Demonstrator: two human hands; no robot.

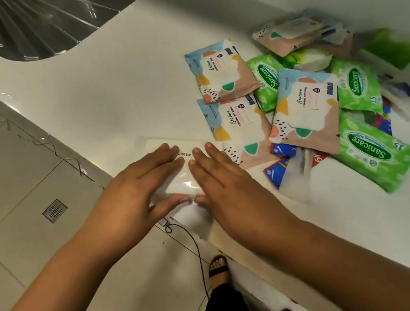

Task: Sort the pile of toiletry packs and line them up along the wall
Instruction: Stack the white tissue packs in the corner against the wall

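Hands: left hand point(134, 190) and right hand point(226, 178), both flat with straight fingers, pressing on one white pack point(175, 176) at the counter point(113, 94) front edge. Pile of toiletry packs point(305, 101): just right of the white pack, pastel wipes packs and green Sanicare packs overlapping, none lined up. Sink point(43, 22): well beyond the white pack, at far left.

We have a single view, worn on the head, looking steeply down and forward over the bench point(108, 95) from close above. Our fingers point(161, 159) sit near the middle; beyond them lies the sink point(43, 25), below them the floor point(19, 211) and our own feet.
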